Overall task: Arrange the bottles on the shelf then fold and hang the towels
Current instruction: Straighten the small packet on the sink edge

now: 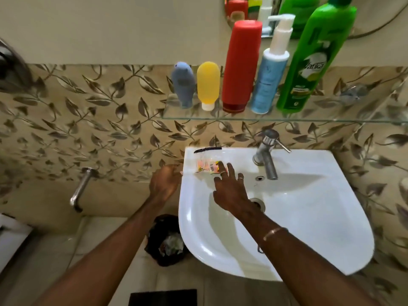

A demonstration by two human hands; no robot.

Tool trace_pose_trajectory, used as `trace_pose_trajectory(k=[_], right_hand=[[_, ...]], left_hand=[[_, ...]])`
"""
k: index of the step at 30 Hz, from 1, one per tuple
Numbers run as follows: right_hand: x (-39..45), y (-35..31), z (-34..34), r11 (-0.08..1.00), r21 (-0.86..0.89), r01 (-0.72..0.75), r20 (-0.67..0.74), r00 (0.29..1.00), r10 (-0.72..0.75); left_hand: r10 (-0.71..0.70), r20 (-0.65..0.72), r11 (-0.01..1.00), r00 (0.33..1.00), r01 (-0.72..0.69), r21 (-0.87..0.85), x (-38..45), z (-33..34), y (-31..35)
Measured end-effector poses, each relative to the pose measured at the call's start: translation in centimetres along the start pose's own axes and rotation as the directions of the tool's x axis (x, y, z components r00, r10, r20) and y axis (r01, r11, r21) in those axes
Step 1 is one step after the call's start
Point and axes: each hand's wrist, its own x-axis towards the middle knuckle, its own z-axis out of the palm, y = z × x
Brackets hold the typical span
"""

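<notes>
Several bottles stand in a row on the glass shelf (331, 120): a grey-blue tube (183, 83), a yellow tube (208, 85), a tall red bottle (240, 65), a blue pump bottle (270, 71) and a big green bottle (313, 58). Below them, my right hand (231, 191) hovers over the white sink (309, 217), fingers spread, fingertips by small sachets (207, 166) on the sink's back left rim. My left hand (164, 184) is at the sink's left edge, fingers loosely curled, holding nothing visible. No towel is in view.
A steel tap (267, 155) stands at the sink's back. A black comb (207, 149) lies on the back rim. A wall spout (80, 188) sticks out at left. A bin with a black bag (165, 239) sits on the floor under the sink's left side.
</notes>
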Motion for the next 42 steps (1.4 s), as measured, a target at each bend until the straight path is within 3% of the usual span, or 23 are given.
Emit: trace_pose_trajectory(k=[4,7,9,11,12,14,16,18,20,23,25,29,32,36,38,40,42], right_hand=[[2.3,-0.7,1.4,0.994,-0.093,-0.055,0.011,0.998,0.056],[2.6,-1.1,2.0,0.99,-0.085,-0.11,0.046,0.992,0.115],[1.9,-1.4,1.9,0.99,0.001,-0.143,0.011,0.99,0.143],[0.6,-2.1,1.8,0.95,0.273,-0.152,-0.123,0.974,0.191],[-0.4,-2.8,1.6,0.876,0.464,-0.132,-0.177,0.955,0.237],[-2.7,-5.0,0.9,0.592,0.801,-0.087,-0.161,0.922,0.353],[-5.1,-8.0,0.4,0.306,0.95,-0.056,-0.075,0.913,0.401],[-7.1,-11.2,0.8,0.128,0.992,-0.001,-0.048,0.924,0.379],[-9.0,-14.4,1.8,0.074,0.995,0.065,-0.085,0.943,0.32],[-11.3,-18.3,4.2,0.108,0.988,0.109,-0.139,0.934,0.328],[-12.3,-20.0,7.2,0.138,0.986,0.09,-0.132,0.932,0.338],[-11.4,-21.2,15.7,0.136,0.975,-0.175,0.128,0.945,0.3],[-6.6,-21.0,21.6,0.041,0.916,-0.4,0.368,0.875,0.313],[0.5,-20.4,26.4,0.062,0.795,-0.604,0.565,0.773,0.289],[3.0,-20.5,26.9,-0.045,0.752,-0.657,0.647,0.724,0.239],[4.8,-20.7,27.7,-0.2,0.655,-0.728,0.755,0.629,0.185],[5.9,-21.0,28.8,-0.279,0.586,-0.761,0.808,0.573,0.135]], left_hand=[[0.021,0.182,0.994,0.983,-0.002,-0.106,1.9,1.7,-2.0],[-0.01,0.224,0.98,0.975,0.054,-0.191,3.0,2.7,-3.4],[-0.042,0.25,0.95,0.967,0.115,-0.289,3.5,2.8,-4.1],[-0.057,0.32,0.893,0.946,0.192,-0.408,4.0,2.6,-4.9],[-0.047,0.357,0.877,0.933,0.21,-0.433,4.1,2.3,-5.1],[-0.014,0.42,0.883,0.908,0.208,-0.421,4.7,1.9,-5.4],[0.005,0.47,0.893,0.883,0.207,-0.399,5.1,1.4,-5.5],[0.034,0.521,0.9,0.853,0.201,-0.387,5.4,1.0,-5.6],[0.051,0.552,0.909,0.832,0.19,-0.371,5.8,0.8,-5.8],[0.066,0.54,0.928,0.839,0.148,-0.343,6.4,0.4,-6.2],[0.068,0.582,0.931,0.81,0.159,-0.33,6.8,0.1,-6.4],[0.075,0.648,0.879,0.758,0.257,-0.402,7.0,0.6,-7.1],[0.074,0.608,0.836,0.79,0.283,-0.47,6.7,1.2,-7.3],[0.064,0.56,0.843,0.826,0.255,-0.474,6.4,1.7,-7.2],[0.065,0.554,0.849,0.83,0.246,-0.468,6.4,1.8,-7.1],[0.061,0.55,0.852,0.833,0.243,-0.463,6.4,1.9,-7.1],[0.057,0.543,0.85,0.838,0.244,-0.467,6.5,2.1,-7.4]])
